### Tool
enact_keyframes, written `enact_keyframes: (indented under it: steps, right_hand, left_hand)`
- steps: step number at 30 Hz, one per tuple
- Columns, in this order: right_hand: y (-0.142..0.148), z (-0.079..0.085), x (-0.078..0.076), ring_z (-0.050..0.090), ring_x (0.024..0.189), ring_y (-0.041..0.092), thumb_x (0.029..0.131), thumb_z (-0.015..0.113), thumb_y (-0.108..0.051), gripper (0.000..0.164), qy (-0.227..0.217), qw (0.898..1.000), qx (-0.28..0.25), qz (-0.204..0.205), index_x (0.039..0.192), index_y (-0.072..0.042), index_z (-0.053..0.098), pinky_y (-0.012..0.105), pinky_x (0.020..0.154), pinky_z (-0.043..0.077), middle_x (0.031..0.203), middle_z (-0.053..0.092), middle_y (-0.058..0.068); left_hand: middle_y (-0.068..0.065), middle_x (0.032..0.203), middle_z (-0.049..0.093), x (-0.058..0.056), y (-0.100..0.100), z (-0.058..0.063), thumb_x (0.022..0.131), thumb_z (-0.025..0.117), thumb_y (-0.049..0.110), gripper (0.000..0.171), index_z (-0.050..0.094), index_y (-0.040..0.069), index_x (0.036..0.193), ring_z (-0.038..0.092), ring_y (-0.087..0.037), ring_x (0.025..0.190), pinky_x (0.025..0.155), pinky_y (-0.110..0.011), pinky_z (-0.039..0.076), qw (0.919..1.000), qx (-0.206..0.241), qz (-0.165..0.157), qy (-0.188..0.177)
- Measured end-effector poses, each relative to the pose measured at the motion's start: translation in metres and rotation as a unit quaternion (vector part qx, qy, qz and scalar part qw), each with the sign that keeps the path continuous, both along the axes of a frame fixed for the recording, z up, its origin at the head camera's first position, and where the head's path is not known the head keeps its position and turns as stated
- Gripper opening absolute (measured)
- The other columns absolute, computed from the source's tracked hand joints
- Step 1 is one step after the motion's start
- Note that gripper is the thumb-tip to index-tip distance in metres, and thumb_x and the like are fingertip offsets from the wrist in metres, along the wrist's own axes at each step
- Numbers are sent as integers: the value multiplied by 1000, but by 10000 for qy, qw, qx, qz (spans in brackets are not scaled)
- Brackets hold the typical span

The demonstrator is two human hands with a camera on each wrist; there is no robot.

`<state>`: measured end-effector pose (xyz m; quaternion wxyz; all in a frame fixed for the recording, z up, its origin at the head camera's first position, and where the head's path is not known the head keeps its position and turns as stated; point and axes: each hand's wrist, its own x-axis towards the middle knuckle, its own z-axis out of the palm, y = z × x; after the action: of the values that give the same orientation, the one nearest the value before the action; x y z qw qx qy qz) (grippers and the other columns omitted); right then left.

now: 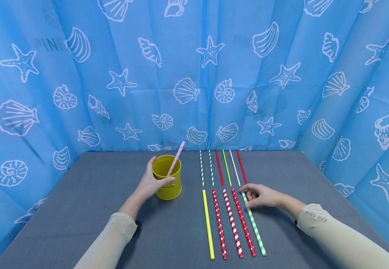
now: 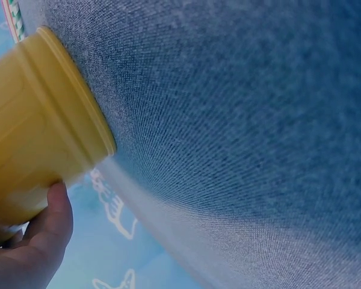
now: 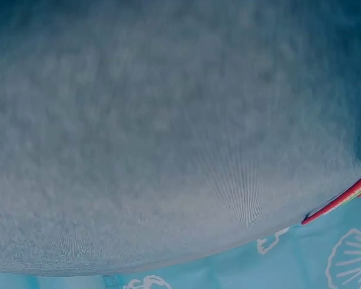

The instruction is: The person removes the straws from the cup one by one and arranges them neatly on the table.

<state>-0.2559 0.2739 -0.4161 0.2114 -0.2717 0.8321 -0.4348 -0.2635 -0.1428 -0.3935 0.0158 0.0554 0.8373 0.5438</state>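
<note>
In the head view, my left hand (image 1: 150,182) grips a small yellow metal bucket (image 1: 170,192), thumb across its near side and fingers around the far left. A pale pink straw (image 1: 177,155) leans inside it, sticking out over the rim. The bucket's side and one fingertip also show in the left wrist view. Over on the right, my right hand (image 1: 261,195) curls its fingers over the upper end of a green-and-white striped straw (image 1: 256,228), with the thumb at its side. That straw lies in line with its row on the table.
Left of it lie a yellow straw (image 1: 208,226) and several red-and-white patterned straws (image 1: 232,222). A farther row holds thinner straws, among them a lime green straw (image 1: 227,168) and a red straw (image 1: 241,166). Behind the grey table (image 1: 90,198) hangs a blue shell-print curtain (image 1: 194,74).
</note>
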Motion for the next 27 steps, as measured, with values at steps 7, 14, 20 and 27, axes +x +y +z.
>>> enact_keyframes:
  steps: [7, 14, 20, 27]
  right_hand:
    - [-8, 23, -3, 50, 69, 16, 93, 65, -9, 49, -109, 9985, 124, -517, 131, 13, 44, 33, 62, 49, 80, 52, 4]
    - [-10, 20, 1, 46, 60, 10, 91, 68, -10, 47, 187, 9986, 484, -39, 126, 13, 47, 29, 52, 44, 75, 52, 2]
    - [-5, 7, 14, 45, 65, 8, 87, 72, -10, 60, 691, 9972, 299, 10, 129, 20, 43, 25, 57, 41, 82, 52, 6]
    - [-9, 1, 20, 38, 74, 14, 85, 76, -19, 73, 870, 9941, 645, 68, 136, 18, 39, 29, 62, 33, 88, 43, 5]
  left_hand:
    - [-19, 156, 19, 0, 0, -1, 82, 78, 36, 107, 3, 12, 154, 29, -37, 137, 111, -57, 25, 10000, 0, 42, -33]
    - [-20, 155, 20, 2, 2, 1, 82, 78, 36, 107, 3, 12, 155, 30, -38, 137, 110, -57, 26, 10000, 23, 28, 46]
    - [-18, 156, 20, 1, 4, 0, 82, 79, 37, 107, 3, 14, 155, 30, -36, 137, 111, -56, 26, 10000, 74, 16, 14]
    - [-18, 156, 19, 1, 2, 0, 82, 78, 37, 107, 3, 14, 155, 29, -36, 138, 111, -57, 25, 10000, 46, 70, 4]
